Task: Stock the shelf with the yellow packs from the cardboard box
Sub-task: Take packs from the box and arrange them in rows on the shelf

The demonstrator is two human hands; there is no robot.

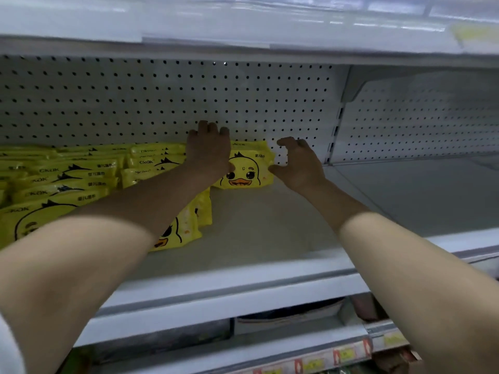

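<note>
Left hand point(208, 151) grasps upright yellow pack point(247, 171), hiding its left edge; right hand point(298, 164) released beside it.

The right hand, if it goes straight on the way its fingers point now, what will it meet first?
Most likely the perforated back panel. The right hand points just past the right edge of the upright duck pack, though depth is hard to judge.

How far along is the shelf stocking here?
Done: stacked yellow packs fill the left of the shelf. In hand: the left hand holds one upright pack against the pegboard, right hand beside it. Left: the shelf's right part is bare; the box is out of view.
</note>
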